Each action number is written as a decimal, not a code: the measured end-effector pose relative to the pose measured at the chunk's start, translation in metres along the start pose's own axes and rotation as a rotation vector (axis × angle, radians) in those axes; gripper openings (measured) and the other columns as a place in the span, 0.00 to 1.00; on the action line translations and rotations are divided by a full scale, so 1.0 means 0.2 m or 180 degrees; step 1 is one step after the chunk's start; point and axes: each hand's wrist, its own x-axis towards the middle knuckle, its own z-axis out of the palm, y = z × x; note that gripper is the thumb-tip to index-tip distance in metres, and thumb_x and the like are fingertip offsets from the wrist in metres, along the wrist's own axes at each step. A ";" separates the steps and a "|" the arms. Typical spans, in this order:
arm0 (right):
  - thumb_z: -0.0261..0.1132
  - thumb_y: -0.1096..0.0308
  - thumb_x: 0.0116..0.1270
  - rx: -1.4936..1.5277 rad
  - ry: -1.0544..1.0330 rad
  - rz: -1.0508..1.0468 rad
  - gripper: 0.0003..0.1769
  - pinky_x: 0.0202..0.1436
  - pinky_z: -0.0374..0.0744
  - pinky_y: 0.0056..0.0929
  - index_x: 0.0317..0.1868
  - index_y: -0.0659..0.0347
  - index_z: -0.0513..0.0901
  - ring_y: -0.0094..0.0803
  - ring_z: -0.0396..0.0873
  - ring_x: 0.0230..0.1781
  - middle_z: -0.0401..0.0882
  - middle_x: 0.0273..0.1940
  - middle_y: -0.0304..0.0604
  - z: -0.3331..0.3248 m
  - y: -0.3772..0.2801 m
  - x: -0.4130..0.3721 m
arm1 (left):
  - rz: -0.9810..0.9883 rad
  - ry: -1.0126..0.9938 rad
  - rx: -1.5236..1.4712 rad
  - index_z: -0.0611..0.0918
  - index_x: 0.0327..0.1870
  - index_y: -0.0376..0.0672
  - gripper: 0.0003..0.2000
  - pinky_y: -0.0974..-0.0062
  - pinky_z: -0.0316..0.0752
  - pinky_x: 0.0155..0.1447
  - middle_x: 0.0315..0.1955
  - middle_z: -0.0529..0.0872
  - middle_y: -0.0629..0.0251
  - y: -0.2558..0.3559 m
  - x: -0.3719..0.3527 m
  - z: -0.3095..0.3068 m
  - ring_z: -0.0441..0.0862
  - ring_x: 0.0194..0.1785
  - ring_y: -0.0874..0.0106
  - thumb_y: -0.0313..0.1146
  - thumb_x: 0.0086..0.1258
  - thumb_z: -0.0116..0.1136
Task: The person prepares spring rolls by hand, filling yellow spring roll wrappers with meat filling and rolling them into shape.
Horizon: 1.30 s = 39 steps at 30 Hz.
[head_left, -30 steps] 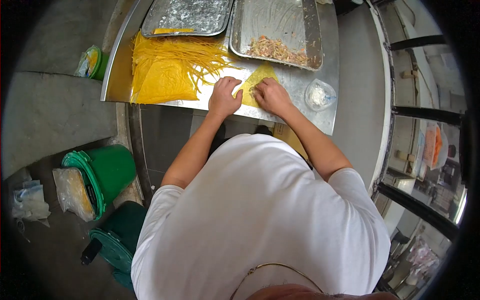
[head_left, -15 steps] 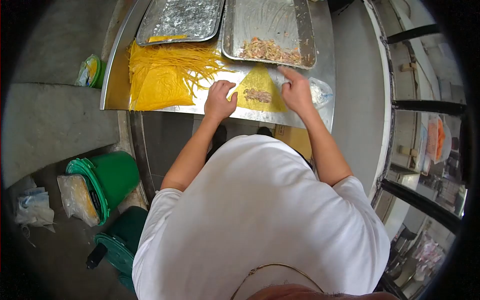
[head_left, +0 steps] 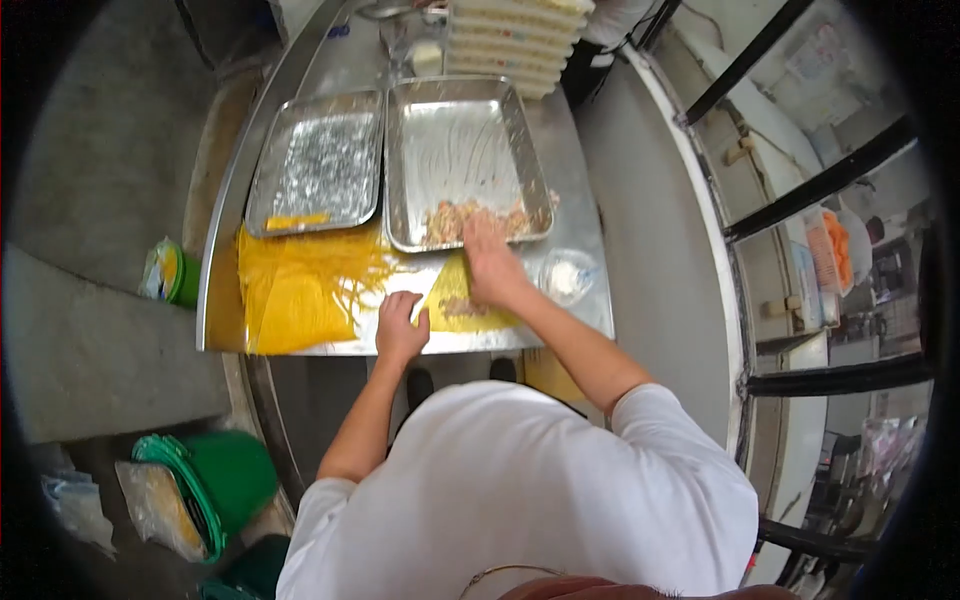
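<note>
A yellow triangular wrapper lies on the metal table with a strip of brownish filling across its lower part. My left hand rests at the wrapper's left edge, fingers apart and nothing in them. At the near edge of the right metal tray, my right hand reaches into the shredded filling; its fingertips are hidden there. A stack of yellow wrappers with frayed strips lies left of my left hand. Right of my right hand is a small bag of white stuff.
The left metal tray holds a yellow strip. Stacked pale trays stand at the table's far end, close to a person in white. Green buckets are on the floor at left; a black-barred frame runs along the right.
The view has tilted toward the table's far end. My right hand has moved from the wrapper's right side into the tray's filling. My left hand stays beside the wrapper.
</note>
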 end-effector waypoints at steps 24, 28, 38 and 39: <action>0.65 0.63 0.67 0.0862 -0.0537 0.1805 0.21 0.60 0.86 0.55 0.53 0.74 0.85 0.64 0.88 0.53 0.88 0.50 0.71 0.06 0.05 -0.36 | -0.0343 -0.0165 0.0324 0.87 0.51 0.32 0.19 0.57 0.79 0.59 0.41 0.85 0.49 0.05 0.03 -0.03 0.83 0.49 0.51 0.38 0.68 0.74; 0.64 0.60 0.68 0.0964 -0.0601 0.2006 0.19 0.59 0.85 0.54 0.48 0.68 0.89 0.62 0.88 0.54 0.89 0.51 0.66 0.15 0.07 -0.35 | -0.0341 -0.0574 0.0617 0.89 0.44 0.33 0.12 0.52 0.77 0.62 0.43 0.85 0.42 0.19 0.03 -0.05 0.81 0.53 0.46 0.34 0.68 0.70; 0.77 0.59 0.60 0.2321 0.0420 0.2325 0.18 0.47 0.87 0.45 0.38 0.68 0.91 0.49 0.91 0.38 0.91 0.33 0.55 0.44 0.17 -0.46 | -0.1878 -0.0591 0.0058 0.91 0.42 0.34 0.16 0.55 0.84 0.59 0.43 0.93 0.41 0.20 0.02 -0.05 0.91 0.52 0.47 0.42 0.68 0.73; 0.76 0.61 0.61 0.2699 0.0072 0.2380 0.16 0.45 0.86 0.41 0.37 0.68 0.91 0.43 0.89 0.36 0.91 0.32 0.52 0.41 0.16 -0.48 | -0.1983 -0.0878 -0.0012 0.91 0.44 0.35 0.16 0.56 0.84 0.57 0.43 0.93 0.43 0.20 0.02 -0.08 0.92 0.50 0.49 0.42 0.67 0.74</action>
